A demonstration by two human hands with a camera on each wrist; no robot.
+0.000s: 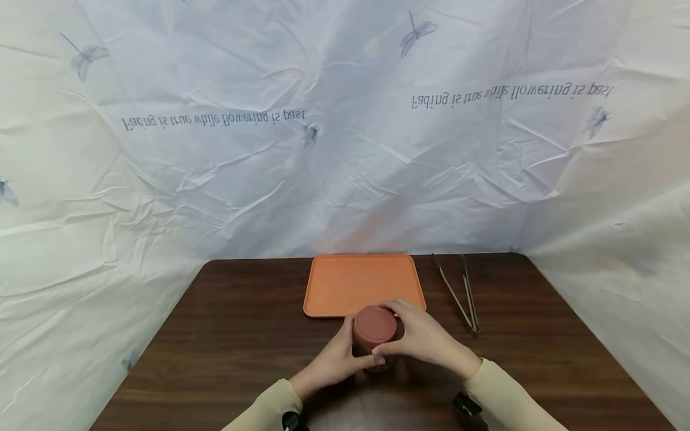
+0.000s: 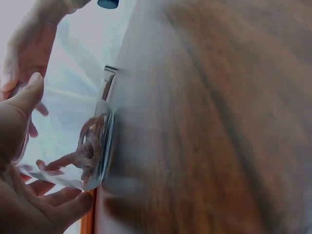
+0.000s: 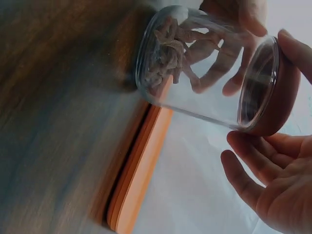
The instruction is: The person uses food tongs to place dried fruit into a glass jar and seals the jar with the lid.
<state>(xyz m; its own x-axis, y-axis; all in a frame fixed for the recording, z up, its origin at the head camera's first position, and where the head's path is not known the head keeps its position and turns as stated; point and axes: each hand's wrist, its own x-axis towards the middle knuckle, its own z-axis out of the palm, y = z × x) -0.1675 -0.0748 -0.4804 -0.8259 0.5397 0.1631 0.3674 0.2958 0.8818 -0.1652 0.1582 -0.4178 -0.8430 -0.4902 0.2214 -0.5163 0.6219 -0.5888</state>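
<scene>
A clear jar (image 3: pixel 204 105) stands upright on the table, its reddish-brown lid (image 1: pixel 375 325) sitting on the mouth. Twisted brownish strips (image 3: pixel 168 56) lie at the bottom, seen through the clear wall in both wrist views. My left hand (image 1: pixel 336 359) holds the jar's body from the left, thumb toward me and fingers around the far side. From the right, my right hand (image 1: pixel 426 336) grips the lid's rim between thumb and fingers. Whether the lid is tight or loose I cannot tell.
An orange tray (image 1: pixel 363 284) lies at the table's back edge, just beyond the jar. To its right are metal tongs (image 1: pixel 469 293), arms spread and pointing away. A pale printed curtain (image 1: pixel 356 149) hangs behind the dark wooden table (image 1: pixel 232 335).
</scene>
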